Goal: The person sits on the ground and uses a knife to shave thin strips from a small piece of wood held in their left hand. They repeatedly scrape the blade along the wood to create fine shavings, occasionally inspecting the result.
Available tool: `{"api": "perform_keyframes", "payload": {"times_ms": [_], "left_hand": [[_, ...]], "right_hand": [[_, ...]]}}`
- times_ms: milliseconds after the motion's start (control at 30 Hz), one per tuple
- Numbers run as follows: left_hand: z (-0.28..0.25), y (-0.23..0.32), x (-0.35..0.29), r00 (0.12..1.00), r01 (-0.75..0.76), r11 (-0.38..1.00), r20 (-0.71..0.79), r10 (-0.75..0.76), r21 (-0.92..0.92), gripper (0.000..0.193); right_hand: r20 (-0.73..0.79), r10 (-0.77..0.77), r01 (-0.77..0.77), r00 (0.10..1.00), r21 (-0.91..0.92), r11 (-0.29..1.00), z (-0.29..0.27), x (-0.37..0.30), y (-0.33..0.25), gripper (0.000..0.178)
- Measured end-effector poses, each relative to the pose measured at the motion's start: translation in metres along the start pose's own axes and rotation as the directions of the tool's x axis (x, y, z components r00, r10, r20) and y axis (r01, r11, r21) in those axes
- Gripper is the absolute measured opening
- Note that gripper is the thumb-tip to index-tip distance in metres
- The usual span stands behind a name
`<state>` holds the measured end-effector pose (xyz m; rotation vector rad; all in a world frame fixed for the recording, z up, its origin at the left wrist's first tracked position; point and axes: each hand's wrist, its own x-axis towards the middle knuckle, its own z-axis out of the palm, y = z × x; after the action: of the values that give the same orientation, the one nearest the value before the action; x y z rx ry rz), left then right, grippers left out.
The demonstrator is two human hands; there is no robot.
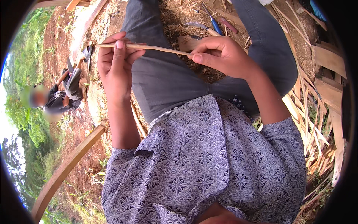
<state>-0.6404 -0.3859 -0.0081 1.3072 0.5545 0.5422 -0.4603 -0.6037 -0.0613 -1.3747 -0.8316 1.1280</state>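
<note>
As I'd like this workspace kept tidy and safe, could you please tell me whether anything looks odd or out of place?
The curved knife stands out mildly: its bare blade lies on shaving-littered ground between the legs, beside a blue-handled tool. The held wooden strip bows slightly, but shows no clear damage.

Blue-handled metal tool [215,25]: on litter-strewn brown earth [174,13].
Curved-bladed, wooden-handled knife [212,32]: just left of the tool.
Dark-clothed person [61,99]: well left of it.
Flat brown wooden boards [329,60]: well right.
</note>
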Motion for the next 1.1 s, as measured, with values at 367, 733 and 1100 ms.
{"api": "perform_keyframes", "payload": {"times_ms": [367, 733, 1100], "left_hand": [[0.029, 0.05, -0.014, 0.952, -0.002, 0.985, 0.302, 0.056, -0.174, 0.032], [0.025, 0.029, -0.02, 0.997, 0.02, 0.99, 0.071, -0.01, -0.139, 0.024], [0.041, 0.033, -0.016, 0.999, -0.047, 0.999, 0.012, 0.047, 0.015, 0.019]], "right_hand": [[0.192, -0.209, 0.128, 0.959, 0.364, 0.922, 0.014, -0.06, -0.039, 0.028], [-0.277, -0.399, 0.429, 0.874, 0.058, 0.901, 0.02, -0.062, -0.018, 0.015], [-0.271, 0.03, 0.013, 0.962, 0.158, 0.987, 0.021, -0.066, -0.03, 0.029]]}}
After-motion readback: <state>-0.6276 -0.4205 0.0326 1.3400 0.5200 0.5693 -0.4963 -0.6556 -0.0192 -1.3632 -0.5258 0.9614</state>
